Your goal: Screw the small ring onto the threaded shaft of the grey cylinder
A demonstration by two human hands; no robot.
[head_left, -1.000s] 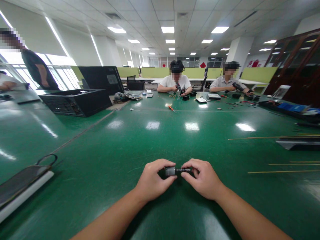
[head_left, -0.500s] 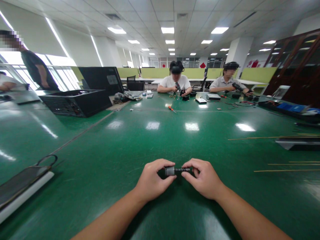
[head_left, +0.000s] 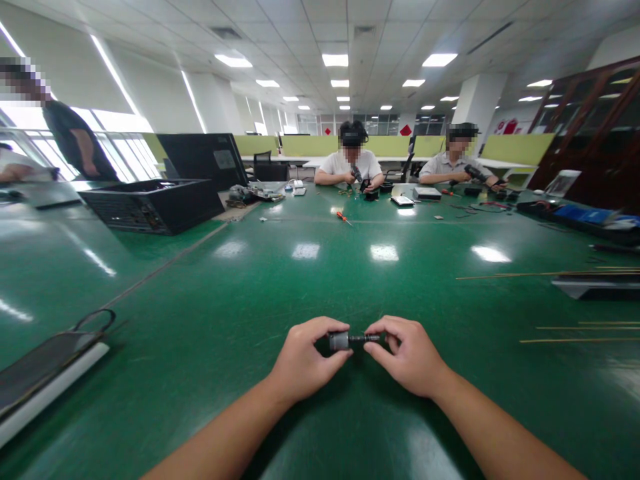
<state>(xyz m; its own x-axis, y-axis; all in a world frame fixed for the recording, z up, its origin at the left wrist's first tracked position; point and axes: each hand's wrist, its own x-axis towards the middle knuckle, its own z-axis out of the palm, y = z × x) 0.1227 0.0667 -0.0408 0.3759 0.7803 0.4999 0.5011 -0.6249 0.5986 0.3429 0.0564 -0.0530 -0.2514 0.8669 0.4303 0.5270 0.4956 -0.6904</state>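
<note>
At nine o'clock from the tool in my hands I have a dark flat item [head_left: 47, 370] with a strap loop, its near end cut off by my view's left edge. A standing person [head_left: 80, 143] shows at ten o'clock, partly cropped; lower at ten sits a black computer case [head_left: 155, 208], its inside mostly hidden by its walls.

My left hand [head_left: 306, 357], forearm running off toward seven, curves its thumb below and index above the tool's thick cylinder, holding it narrowly; I can't make out its other fingers. The tool [head_left: 344, 341] lies level over the green table [head_left: 280, 287]; whether it touches, I can't tell. An orange screwdriver [head_left: 343, 217] is at twelve, well apart.

My right hand [head_left: 407, 357], wrist bent in from five, pinches the thin shaft between thumb and index, its far end mostly hidden by the fingers. At three, thin yellowish sticks [head_left: 580, 341] run off the right edge.
</note>
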